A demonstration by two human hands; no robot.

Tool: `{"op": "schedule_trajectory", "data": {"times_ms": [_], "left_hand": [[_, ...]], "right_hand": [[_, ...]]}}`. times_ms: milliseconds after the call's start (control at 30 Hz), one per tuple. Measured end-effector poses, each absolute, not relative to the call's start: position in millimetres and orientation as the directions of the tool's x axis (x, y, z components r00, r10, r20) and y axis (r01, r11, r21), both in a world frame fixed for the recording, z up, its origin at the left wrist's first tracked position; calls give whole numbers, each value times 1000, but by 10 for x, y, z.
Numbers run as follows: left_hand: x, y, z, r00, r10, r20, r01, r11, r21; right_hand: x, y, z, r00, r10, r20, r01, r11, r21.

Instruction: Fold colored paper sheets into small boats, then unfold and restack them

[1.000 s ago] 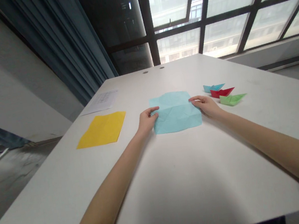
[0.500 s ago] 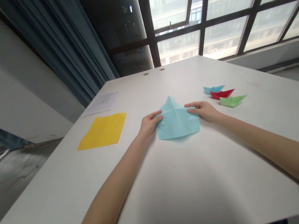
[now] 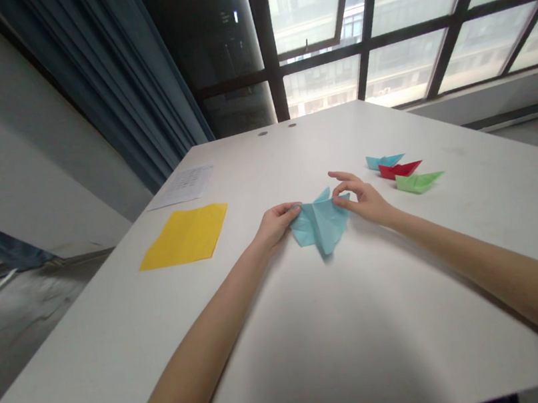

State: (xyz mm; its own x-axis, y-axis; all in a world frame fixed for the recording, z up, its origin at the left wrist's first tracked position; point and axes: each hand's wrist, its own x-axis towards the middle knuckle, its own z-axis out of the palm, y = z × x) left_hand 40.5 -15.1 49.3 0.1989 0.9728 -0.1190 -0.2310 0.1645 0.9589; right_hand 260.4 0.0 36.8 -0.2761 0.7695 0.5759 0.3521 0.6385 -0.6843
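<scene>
A light blue sheet of folding paper [image 3: 321, 222], partly folded, is between my two hands over the white table. Its lower part narrows to a point at the bottom, and a small peak shows above the top edge. My left hand [image 3: 275, 223] pinches the paper's upper left corner between thumb and fingers. With thumb and index finger, my right hand [image 3: 364, 200] pinches the upper right side; its other fingers are raised and spread.
On the right lie three folded paper boats: a blue one [image 3: 384, 161], a red one [image 3: 400, 170] and a green one [image 3: 419, 182]. A yellow paper sheet [image 3: 186, 236] lies at the left, a printed white sheet [image 3: 183, 186] behind it on the table [image 3: 289, 333].
The blue paper has gone from a wide shape with a flat bottom edge to a narrower one pointing downward. My right hand's fingers have lifted and spread while its pinch stays on the paper.
</scene>
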Motion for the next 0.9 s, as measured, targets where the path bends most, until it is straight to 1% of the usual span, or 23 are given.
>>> {"op": "schedule_trajectory", "data": {"times_ms": [100, 167, 267, 333, 433, 500, 567, 733, 833, 900], "left_hand": [[411, -159, 497, 220, 969, -112, -191, 155, 969], [412, -151, 482, 204, 977, -69, -140, 99, 985], [427, -150, 463, 208, 975, 77, -56, -67, 996], [449, -172, 463, 241, 955, 174, -42, -169, 985], [488, -222, 471, 262, 925, 274, -28, -276, 961], [505, -244, 476, 266, 912, 313, 39, -334, 942], [509, -251, 483, 275, 912, 305, 104, -344, 933], [494, -239, 502, 269, 949, 161, 172, -212, 962], [488, -228, 484, 248, 962, 118, 269, -186, 945], [485, -216, 455, 209, 972, 108, 270, -163, 949]], "right_hand": [[2577, -28, 384, -299, 764, 571, 320, 644, -694], [2559, -35, 382, -287, 792, 539, 285, 608, -741], [2533, -46, 380, -246, 870, 428, 165, 473, -866], [2514, -60, 386, -210, 914, 347, 77, 369, -926], [2477, -88, 403, -145, 945, 293, 22, 300, -954], [2454, -107, 417, -116, 950, 289, 35, 295, -955], [2438, -122, 429, -83, 952, 293, 82, 300, -950], [2442, -134, 430, 6, 948, 319, 241, 308, -920], [2453, -117, 397, 9, 951, 309, 299, 293, -908], [2459, -93, 363, -24, 954, 298, 294, 292, -910]]}}
